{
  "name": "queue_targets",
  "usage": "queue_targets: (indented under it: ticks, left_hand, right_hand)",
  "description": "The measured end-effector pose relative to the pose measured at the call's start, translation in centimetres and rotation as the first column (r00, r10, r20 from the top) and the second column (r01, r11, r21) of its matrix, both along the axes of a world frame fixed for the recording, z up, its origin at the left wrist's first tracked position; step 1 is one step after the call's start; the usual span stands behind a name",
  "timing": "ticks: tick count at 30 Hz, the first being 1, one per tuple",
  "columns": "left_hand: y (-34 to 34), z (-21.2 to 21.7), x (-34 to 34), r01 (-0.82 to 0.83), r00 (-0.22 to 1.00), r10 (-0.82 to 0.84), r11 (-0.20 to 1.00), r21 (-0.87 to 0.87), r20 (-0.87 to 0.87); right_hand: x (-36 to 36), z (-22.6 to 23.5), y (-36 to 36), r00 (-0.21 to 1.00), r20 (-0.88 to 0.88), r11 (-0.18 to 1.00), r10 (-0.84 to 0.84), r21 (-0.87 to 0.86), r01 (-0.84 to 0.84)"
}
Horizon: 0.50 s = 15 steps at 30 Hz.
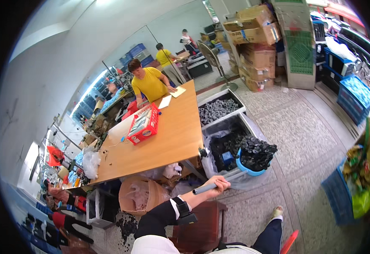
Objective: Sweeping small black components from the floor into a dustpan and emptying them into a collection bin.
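Note:
My left hand [219, 185] is closed around a grey tube [205, 189], whose open end sticks out on the wrist side. Beyond my fist the tube runs toward a light blue bowl [253, 172] heaped with small black parts [256, 153]; it looks like the handle of one large scoop. The bowl is over the near right corner of a grey bin [252, 127] lined with clear plastic, where more black parts and a small blue piece [227, 158] lie. A black sleeve and a strapped device [186, 215] cover my forearm and wrist. My right hand is out of view.
A wooden table [174, 127] holds a red basket [144, 127]; a person [149, 82] in yellow works behind it. Another bin [219, 108] holds grey rings. Below are a brown stool [198, 228], a round tub [136, 194] and spilled black bits [127, 226]. Blue crates [339, 194] stand right.

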<state>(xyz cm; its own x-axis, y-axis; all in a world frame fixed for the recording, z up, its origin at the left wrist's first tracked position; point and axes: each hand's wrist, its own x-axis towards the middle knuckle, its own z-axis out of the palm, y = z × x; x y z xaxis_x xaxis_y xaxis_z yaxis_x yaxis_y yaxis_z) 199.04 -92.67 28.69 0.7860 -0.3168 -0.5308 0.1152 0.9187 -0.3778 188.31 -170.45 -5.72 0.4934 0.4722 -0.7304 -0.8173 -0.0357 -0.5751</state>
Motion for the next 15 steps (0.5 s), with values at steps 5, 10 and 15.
queue_targets:
  ticks: [5, 10, 15]
  left_hand:
    - [7.2, -0.3, 7.4, -0.116, 0.988, 0.139, 0.960, 0.256, -0.075]
    - [15.8, -0.5, 15.9, -0.078, 0.947, 0.189, 0.919, 0.387, -0.258]
    - [21.5, -8.8, 20.4, 0.256, 0.889, 0.072, 0.739, 0.623, -0.451]
  right_hand:
    - [16.3, 4.4, 7.4, 0.506, -0.862, 0.831, -0.031, 0.259, 0.493]
    - [30.0, 17.3, 20.7, 0.905, -0.268, 0.943, -0.332, -0.077, 0.323]
    - [39.8, 19.8, 24.4, 0.750, -0.523, 0.913, -0.406, -0.197, 0.357]
